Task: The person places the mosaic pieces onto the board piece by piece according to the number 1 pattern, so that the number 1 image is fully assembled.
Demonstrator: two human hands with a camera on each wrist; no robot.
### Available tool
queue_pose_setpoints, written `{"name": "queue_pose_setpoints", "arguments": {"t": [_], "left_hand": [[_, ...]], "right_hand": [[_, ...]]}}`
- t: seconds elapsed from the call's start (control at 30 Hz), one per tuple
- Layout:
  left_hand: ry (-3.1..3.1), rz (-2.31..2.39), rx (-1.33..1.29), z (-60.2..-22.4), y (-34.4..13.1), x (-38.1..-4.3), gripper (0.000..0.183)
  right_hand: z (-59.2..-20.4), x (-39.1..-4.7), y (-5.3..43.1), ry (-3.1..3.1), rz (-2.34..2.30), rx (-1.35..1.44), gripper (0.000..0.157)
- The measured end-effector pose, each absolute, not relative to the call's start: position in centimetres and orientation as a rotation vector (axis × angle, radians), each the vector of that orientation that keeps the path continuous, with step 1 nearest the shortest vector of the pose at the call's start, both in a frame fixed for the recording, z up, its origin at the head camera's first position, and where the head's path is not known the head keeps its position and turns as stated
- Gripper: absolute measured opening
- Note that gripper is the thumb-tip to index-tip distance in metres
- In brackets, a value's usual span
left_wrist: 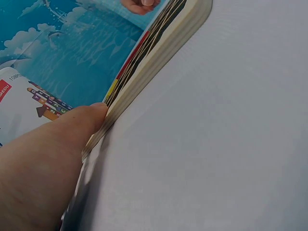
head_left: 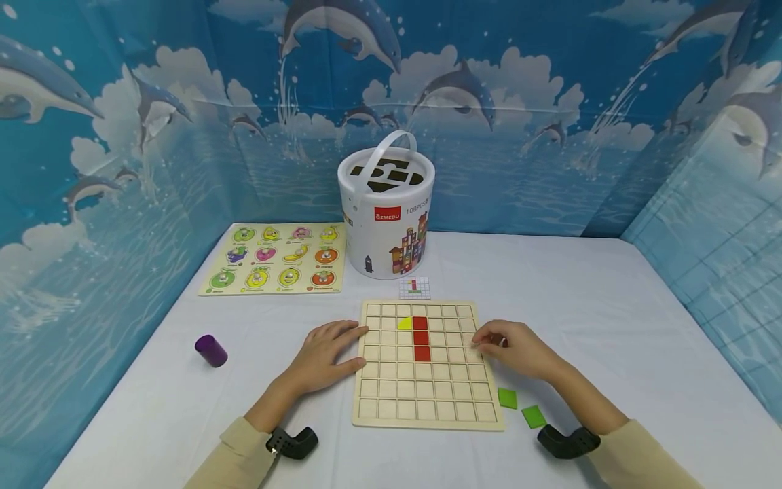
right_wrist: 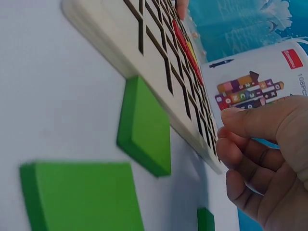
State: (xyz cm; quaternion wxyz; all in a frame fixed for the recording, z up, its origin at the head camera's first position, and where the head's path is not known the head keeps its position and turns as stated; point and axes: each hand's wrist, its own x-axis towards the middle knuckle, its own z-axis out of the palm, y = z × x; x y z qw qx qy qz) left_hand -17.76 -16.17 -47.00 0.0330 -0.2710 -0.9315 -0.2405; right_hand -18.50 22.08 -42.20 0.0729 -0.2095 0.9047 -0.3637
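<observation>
Touching grid board (head_left: 427, 390): left hand (head_left: 325, 358); 3 red tiles (head_left: 421, 338) inset.

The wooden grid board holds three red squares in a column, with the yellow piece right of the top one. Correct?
Wrong side: the head view shows the yellow piece left of the top red square. The wooden grid board does hold three red squares in a column.

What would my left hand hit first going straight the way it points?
The wooden board, most likely: your left hand touches its left edge, though it might slide over the top.
</observation>
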Motion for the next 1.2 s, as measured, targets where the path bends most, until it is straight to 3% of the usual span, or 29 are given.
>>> {"name": "queue_pose_setpoints", "arguments": {"t": [0.73,1.2], "left_hand": [[-2.858,-0.741,-0.835,-47.1,-16.2,-17.8,0.059],[-2.871,-0.728,-0.827,-47.1,-16.2,-17.8,0.059]], "right_hand": [[-43.2,-17.4,27.0,2.892,-1.064,-0.373,0.013],[-45.4,-17.0,29.1,2.918,-1.127,-0.329,0.029]]}}
